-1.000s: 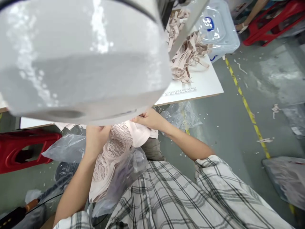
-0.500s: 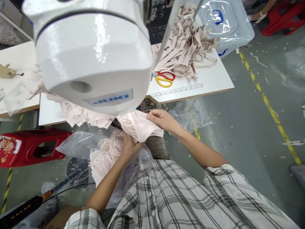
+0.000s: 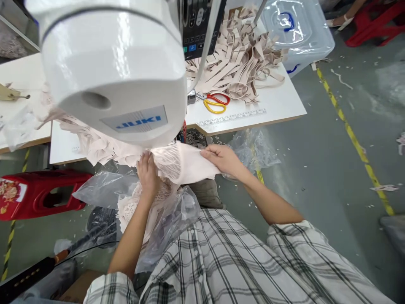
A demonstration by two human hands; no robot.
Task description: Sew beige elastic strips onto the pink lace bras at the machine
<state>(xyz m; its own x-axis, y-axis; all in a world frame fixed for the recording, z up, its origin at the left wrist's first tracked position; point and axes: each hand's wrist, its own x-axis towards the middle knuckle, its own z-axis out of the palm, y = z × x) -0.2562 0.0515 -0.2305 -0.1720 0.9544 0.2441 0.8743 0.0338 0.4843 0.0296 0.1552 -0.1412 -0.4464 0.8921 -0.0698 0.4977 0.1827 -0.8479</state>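
A pale pink lace fabric piece stretches between my two hands, its upper edge under the head of a white JUKI sewing machine. My right hand pinches its right end between thumb and fingers. At the lace end, my left hand has its fingers at the left edge, close under the machine head; the thumb is partly hidden. The needle area is mostly concealed by the head. Beneath my left arm, more lace pieces lie in a clear plastic bag on my lap.
Pale pink fabric pieces hang over the table edge at left. Red-and-yellow-handled scissors, a clear ruler and a heap of beige straps lie at right. A red stool stands left; a clear plastic bin stands back right.
My left hand has moved left and up from beneath the fabric to its left edge. The piece now lies flatter and more stretched, while my right hand still pinches its right end.
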